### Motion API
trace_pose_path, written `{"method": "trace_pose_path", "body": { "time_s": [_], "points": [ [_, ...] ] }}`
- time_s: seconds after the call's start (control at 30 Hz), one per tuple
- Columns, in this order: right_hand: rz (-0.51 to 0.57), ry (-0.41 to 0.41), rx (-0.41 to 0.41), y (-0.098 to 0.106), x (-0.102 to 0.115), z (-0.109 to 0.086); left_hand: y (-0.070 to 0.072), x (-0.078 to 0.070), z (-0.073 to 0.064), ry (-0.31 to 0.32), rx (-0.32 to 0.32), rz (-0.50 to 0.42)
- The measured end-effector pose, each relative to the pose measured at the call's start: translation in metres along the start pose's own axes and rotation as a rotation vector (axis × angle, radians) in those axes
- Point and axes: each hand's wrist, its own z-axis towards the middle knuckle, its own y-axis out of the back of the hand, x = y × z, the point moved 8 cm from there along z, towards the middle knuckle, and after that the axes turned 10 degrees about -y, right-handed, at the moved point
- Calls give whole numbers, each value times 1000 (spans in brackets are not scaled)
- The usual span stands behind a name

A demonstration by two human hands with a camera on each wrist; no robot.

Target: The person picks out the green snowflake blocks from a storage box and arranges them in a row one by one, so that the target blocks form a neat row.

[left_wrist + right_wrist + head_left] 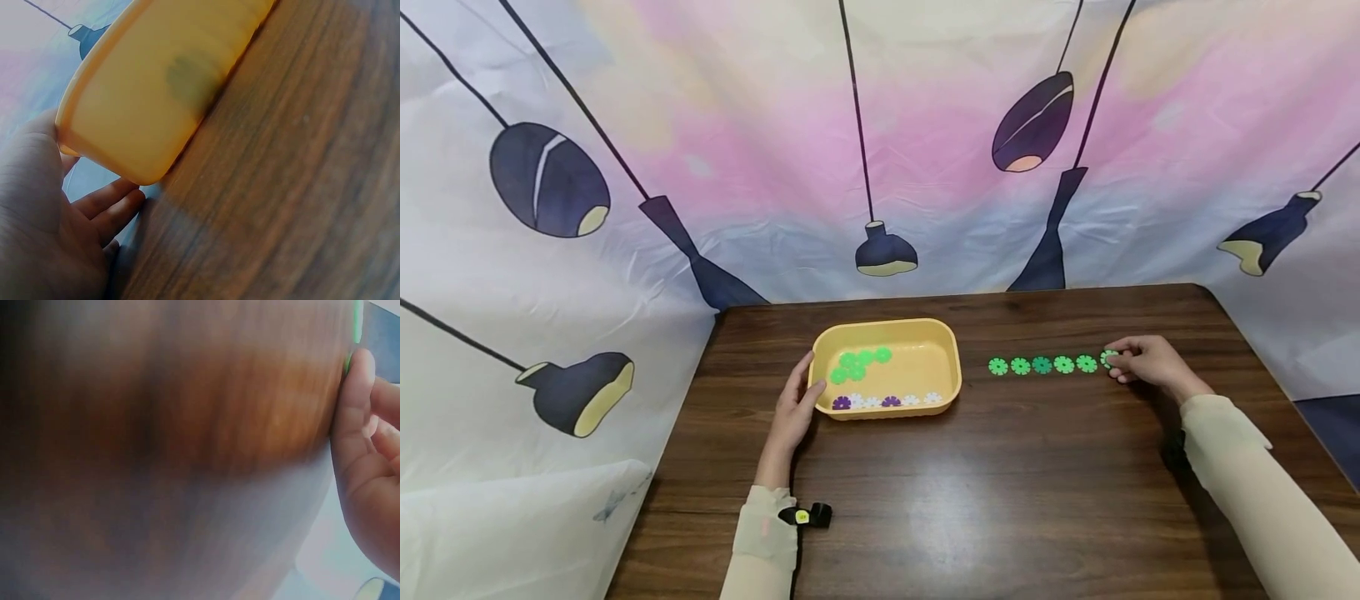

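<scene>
A yellow plastic basin (pixel 928 367) stands on the table. My left hand (pixel 792 408) holds its left end, thumb over the rim and fingers outside; the left wrist view shows the fingertips (pixel 134 195) by its lower corner. Inside lie several light green snowflake discs (pixel 865 357), with white and purple discs (pixel 891 402) along the near wall. To the right, several green discs (pixel 1063 364) form a straight row, one of them darker (pixel 1042 365). At the row's right end my right hand (pixel 1150 364) pinches a green disc (pixel 1107 357), partly hidden by the fingers.
The dark wooden table (pixel 925 500) reaches back to a cloth backdrop (pixel 760 167) printed with hanging lamps. Black straps with small devices circle both wrists, the left wrist device (pixel 808 516) showing plainly. White fabric (pixel 512 533) hangs on the left.
</scene>
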Motion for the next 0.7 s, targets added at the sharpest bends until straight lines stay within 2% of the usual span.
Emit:
{"method": "trace_pose_path", "body": {
  "time_s": [0.47,0.7],
  "points": [
    [-21,0,-51,-1,1,-5,2,-1,0,8,-22,16],
    [-39,9,-77,-2,1,-7,1,-1,1,-2,-12,2]
  ]
}}
